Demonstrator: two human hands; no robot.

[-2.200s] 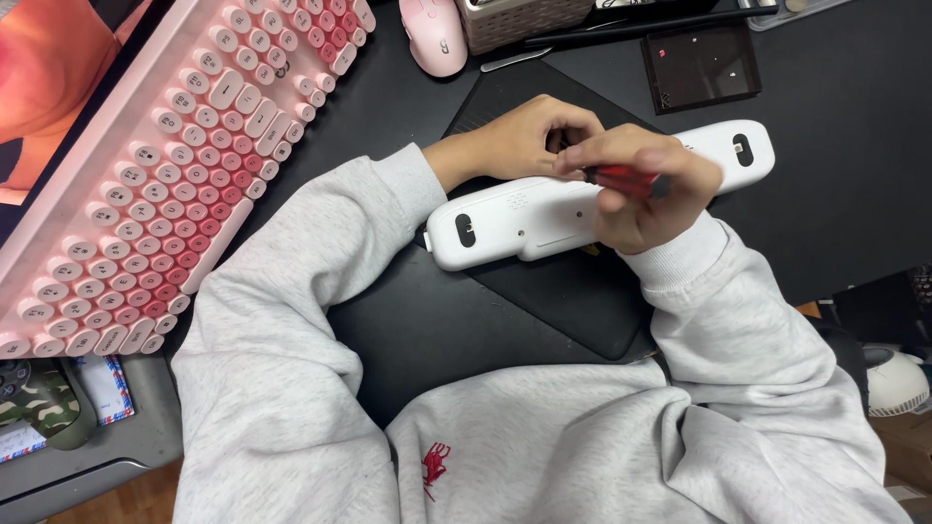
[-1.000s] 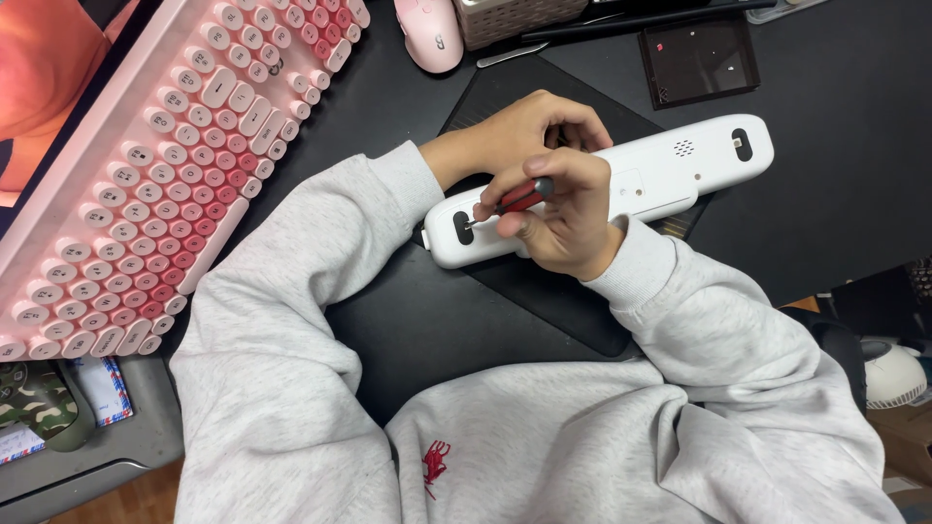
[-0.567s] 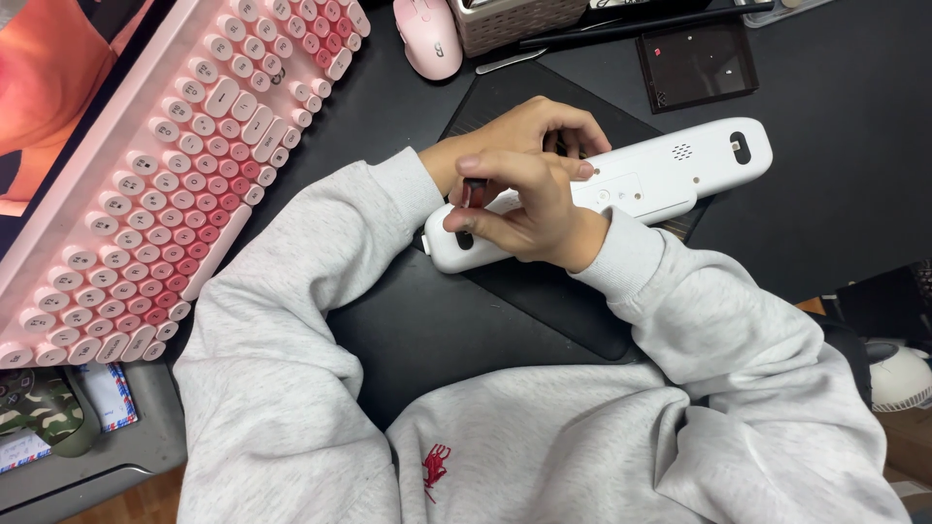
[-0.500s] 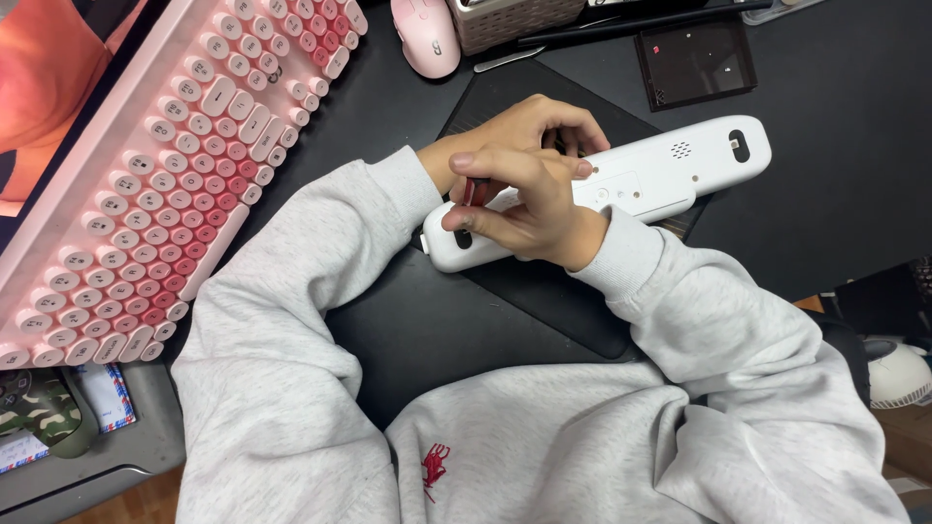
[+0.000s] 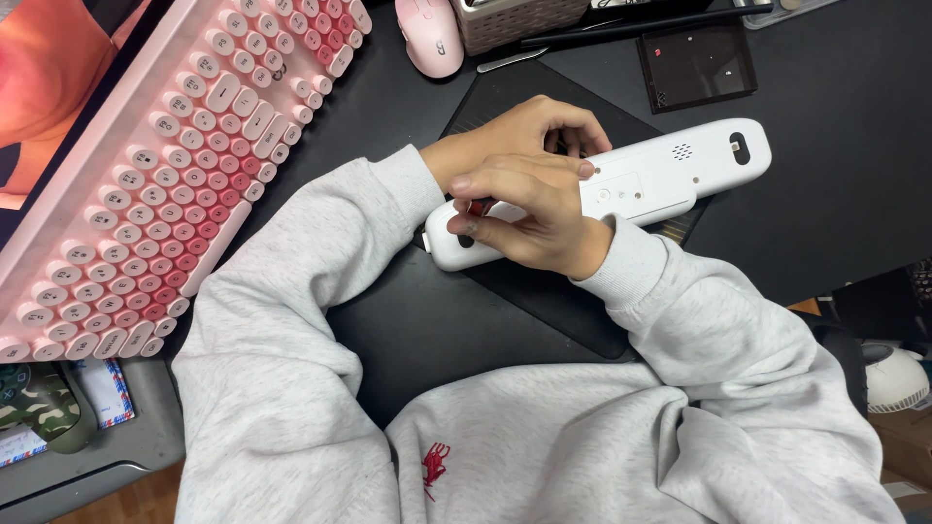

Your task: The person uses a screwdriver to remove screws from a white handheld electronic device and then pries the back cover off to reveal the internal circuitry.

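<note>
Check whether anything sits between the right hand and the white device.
Nothing visible does. The right hand already rests on the white device, pinching a red-handled tool at its left end; the left hand steadies it from behind.

The right hand (image 5: 529, 209) covered nearly all of the red-handled tool (image 5: 479, 206), tip unseen. Its fingers hid the white device (image 5: 660, 175) midsection. The pink keyboard (image 5: 165, 165) ran off-frame.

One white handset-shaped device (image 5: 660, 180), one red-handled screwdriver (image 5: 479, 206), two hands. One pink keyboard (image 5: 165, 165), one pink mouse (image 5: 432, 34), one woven basket (image 5: 519, 17). One black mat (image 5: 544, 291), one small dark square tray (image 5: 697, 63).
</note>
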